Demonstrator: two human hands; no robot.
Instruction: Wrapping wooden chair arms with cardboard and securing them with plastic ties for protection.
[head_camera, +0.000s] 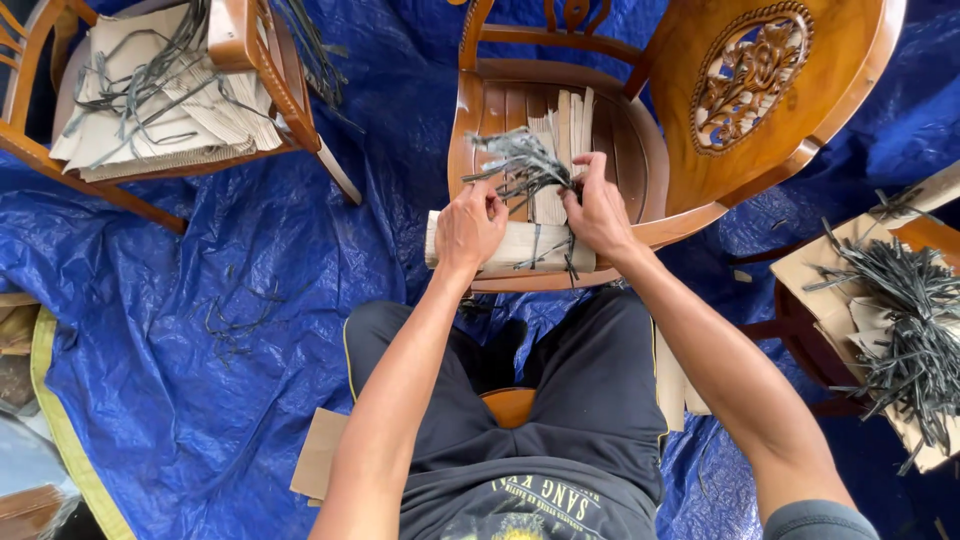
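Both hands work the chair seat (640, 150): my left hand (470, 228) grips the cardboard stack (505, 250), right hand (598, 212) apparently pinches the dark strip bundle (520, 165), fanning toward ten o'clock.

Glossy varnished wood chair (700, 130), matt paper stack (510, 245), crinkly blue plastic tarp (200, 300).

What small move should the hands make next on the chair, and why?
Probably the right hand should draw one strip from the grey bundle, while the left hand steadies the paper stack. Both hands already meet at the bundle on the chair seat, and loose strips lie across the stack.
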